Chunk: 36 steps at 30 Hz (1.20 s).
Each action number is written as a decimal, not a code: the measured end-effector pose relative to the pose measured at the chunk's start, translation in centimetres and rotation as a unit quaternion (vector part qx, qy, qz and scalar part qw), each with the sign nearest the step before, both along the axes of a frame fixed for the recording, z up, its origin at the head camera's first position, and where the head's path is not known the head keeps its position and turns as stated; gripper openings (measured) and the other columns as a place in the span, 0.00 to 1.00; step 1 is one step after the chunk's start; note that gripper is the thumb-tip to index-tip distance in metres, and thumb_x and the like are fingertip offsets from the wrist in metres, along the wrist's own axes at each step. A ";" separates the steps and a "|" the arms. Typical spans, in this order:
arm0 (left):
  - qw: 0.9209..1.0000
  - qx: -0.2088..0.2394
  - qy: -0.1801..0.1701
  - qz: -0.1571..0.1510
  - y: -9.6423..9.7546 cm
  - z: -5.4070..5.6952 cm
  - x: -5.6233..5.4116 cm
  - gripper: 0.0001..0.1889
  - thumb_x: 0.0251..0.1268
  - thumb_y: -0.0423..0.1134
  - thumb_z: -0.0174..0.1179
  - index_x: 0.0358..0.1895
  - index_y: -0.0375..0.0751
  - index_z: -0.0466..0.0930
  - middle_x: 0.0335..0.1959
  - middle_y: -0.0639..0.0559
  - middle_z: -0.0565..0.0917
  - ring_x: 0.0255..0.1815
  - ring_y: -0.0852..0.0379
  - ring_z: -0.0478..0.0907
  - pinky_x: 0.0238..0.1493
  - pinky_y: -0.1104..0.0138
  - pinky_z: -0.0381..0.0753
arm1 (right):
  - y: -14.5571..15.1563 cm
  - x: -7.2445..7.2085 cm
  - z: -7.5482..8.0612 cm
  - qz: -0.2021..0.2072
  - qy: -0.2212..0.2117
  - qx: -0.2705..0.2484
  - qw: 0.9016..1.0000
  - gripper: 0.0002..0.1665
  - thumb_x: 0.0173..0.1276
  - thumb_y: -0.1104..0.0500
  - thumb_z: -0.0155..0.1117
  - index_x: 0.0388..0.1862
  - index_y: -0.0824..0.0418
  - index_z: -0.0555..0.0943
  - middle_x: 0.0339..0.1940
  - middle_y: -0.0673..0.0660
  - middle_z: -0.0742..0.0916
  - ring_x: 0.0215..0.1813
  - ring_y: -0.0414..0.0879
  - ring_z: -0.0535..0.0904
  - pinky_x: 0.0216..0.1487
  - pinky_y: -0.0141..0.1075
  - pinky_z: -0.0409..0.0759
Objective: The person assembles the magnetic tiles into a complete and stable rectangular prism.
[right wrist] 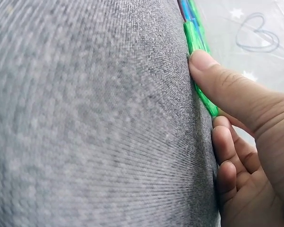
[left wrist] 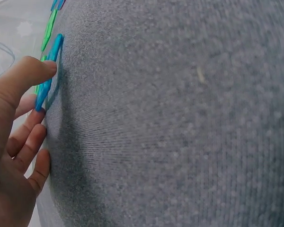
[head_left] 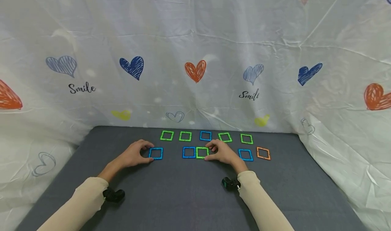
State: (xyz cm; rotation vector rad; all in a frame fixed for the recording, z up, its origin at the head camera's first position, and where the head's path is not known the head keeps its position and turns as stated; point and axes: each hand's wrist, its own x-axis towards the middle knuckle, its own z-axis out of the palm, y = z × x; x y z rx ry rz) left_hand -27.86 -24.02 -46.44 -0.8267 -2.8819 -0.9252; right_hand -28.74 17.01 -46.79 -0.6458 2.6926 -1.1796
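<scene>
My left hand (head_left: 133,153) pinches a light blue square frame tile (head_left: 162,153) between thumb and fingers, at the left end of the front row. In the left wrist view this blue tile (left wrist: 56,47) is tilted, its lower end by the fingertips. My right hand (head_left: 223,152) pinches a green square frame tile (head_left: 202,147) by its right side. That green tile lies edge to edge with a darker blue square frame tile (head_left: 189,147) on its left. The right wrist view shows the thumb (right wrist: 206,61) on the green tile (right wrist: 193,35).
Behind stands a row of green frame tiles (head_left: 167,131) with one blue tile (head_left: 205,132) among them. Right of my right hand lie a blue tile (head_left: 245,149) and an orange tile (head_left: 263,148). A grey cloth (head_left: 177,197) covers the table; a white printed curtain (head_left: 165,95) hangs behind.
</scene>
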 end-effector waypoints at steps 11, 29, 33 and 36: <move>0.998 0.051 -0.027 -0.006 0.0 1.0 -0.3 0.27 0.63 0.43 0.73 0.60 0.31 0.78 0.49 0.41 0.83 0.47 0.46 0.82 0.49 0.49 0.81 | 0.2 -0.1 0.1 0.001 0.001 0.001 1.000 0.29 0.60 0.56 0.81 0.57 0.62 0.83 0.49 0.52 0.82 0.48 0.47 0.77 0.52 0.44 0.77; 0.996 0.088 -0.020 -0.018 0.6 1.4 -0.7 0.27 0.62 0.42 0.75 0.61 0.35 0.78 0.47 0.44 0.84 0.44 0.49 0.81 0.39 0.59 0.82 | 0.2 -0.1 -0.1 0.008 0.006 -0.005 1.000 0.28 0.60 0.56 0.81 0.57 0.64 0.82 0.49 0.53 0.82 0.47 0.46 0.76 0.51 0.44 0.77; 0.995 0.093 -0.016 -0.022 1.0 1.3 -0.9 0.27 0.61 0.43 0.75 0.61 0.35 0.78 0.44 0.48 0.83 0.43 0.51 0.81 0.39 0.58 0.82 | 0.2 -0.1 -0.1 0.008 0.009 -0.005 1.000 0.29 0.60 0.56 0.81 0.57 0.64 0.83 0.49 0.53 0.83 0.47 0.46 0.76 0.51 0.44 0.77; 0.996 0.091 -0.012 -0.019 1.3 1.2 -0.9 0.28 0.61 0.42 0.75 0.61 0.35 0.79 0.42 0.51 0.82 0.42 0.52 0.80 0.40 0.58 0.82 | 0.1 -0.1 -0.2 0.007 0.006 -0.004 1.000 0.29 0.60 0.56 0.81 0.57 0.63 0.83 0.48 0.53 0.82 0.47 0.46 0.76 0.51 0.44 0.77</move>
